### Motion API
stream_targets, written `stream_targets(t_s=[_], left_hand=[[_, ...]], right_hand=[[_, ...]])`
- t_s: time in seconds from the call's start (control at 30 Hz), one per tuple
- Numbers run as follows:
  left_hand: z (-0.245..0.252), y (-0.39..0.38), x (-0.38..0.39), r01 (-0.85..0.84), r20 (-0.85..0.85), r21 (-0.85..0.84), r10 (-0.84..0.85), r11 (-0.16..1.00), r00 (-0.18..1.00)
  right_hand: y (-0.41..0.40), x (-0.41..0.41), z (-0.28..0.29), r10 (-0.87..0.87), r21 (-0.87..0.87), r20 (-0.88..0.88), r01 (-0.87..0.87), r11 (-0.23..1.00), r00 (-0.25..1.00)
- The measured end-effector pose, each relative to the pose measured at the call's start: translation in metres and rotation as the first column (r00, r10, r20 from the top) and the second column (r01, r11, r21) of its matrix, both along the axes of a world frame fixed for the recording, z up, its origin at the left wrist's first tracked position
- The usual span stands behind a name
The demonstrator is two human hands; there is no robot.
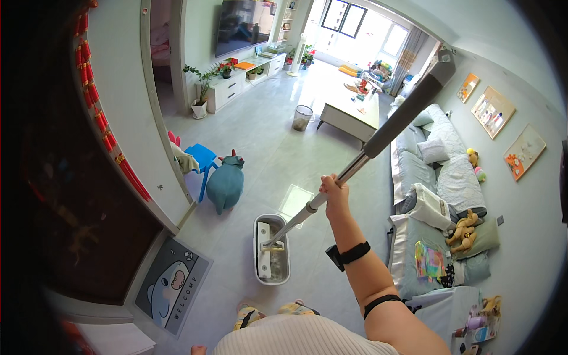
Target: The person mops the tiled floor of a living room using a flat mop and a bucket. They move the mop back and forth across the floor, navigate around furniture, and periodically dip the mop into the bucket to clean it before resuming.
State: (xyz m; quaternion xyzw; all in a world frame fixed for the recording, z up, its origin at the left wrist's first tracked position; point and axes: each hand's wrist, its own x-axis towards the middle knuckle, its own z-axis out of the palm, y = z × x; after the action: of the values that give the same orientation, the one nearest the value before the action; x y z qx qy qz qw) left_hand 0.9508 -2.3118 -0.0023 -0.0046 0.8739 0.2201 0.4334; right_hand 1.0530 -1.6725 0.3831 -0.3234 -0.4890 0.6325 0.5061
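Note:
My right hand (pixel 336 194) is closed around the metal pole of a flat mop (pixel 306 213), below its dark grey foam grip. The pole slants down to the left into a grey oblong bucket (pixel 288 262) on the floor. Inside it, the white mop head (pixel 263 262) stands along the left wall, and cloudy water shows at the right. Only a fingertip-sized part of my left hand (pixel 198 350) shows at the bottom edge, away from the bucket; the rest is out of view.
A grey doormat (pixel 173 286) lies left of the bucket. Farther on stand a blue-green animal-shaped stool (pixel 225 184), a blue plastic stool (pixel 202 155) and a waste bin (pixel 302 118). A coffee table (pixel 350 115) is ahead; a sofa (pixel 412 253) lines the right side.

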Motion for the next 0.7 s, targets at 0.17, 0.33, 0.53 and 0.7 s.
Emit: stream_targets(t_s=[0.17, 0.33, 0.53, 0.7], left_hand=[[0.026, 0.054, -0.024, -0.138, 0.115, 0.279, 0.11, 0.95, 0.987], [-0.003, 0.037, -0.031, -0.187, 0.02, 0.298, 0.19, 0.936, 0.982], [-0.107, -0.032, -0.049, -0.036, -0.01, 0.267, 0.04, 0.963, 0.999], [-0.109, -0.039, -0.058, -0.022, -0.033, 0.273, 0.032, 0.962, 0.999]], right_hand=[[-0.001, -0.006, -0.034, -0.066, -0.004, 0.063, 0.067, 0.998, 0.996], [-0.008, -0.019, -0.065, -0.101, -0.029, 0.137, 0.106, 0.994, 0.985], [-0.009, -0.013, -0.08, -0.01, -0.006, 0.338, 0.012, 1.0, 0.941], [-0.004, -0.011, -0.1, -0.041, 0.066, 0.397, 0.016, 0.998, 0.917]])
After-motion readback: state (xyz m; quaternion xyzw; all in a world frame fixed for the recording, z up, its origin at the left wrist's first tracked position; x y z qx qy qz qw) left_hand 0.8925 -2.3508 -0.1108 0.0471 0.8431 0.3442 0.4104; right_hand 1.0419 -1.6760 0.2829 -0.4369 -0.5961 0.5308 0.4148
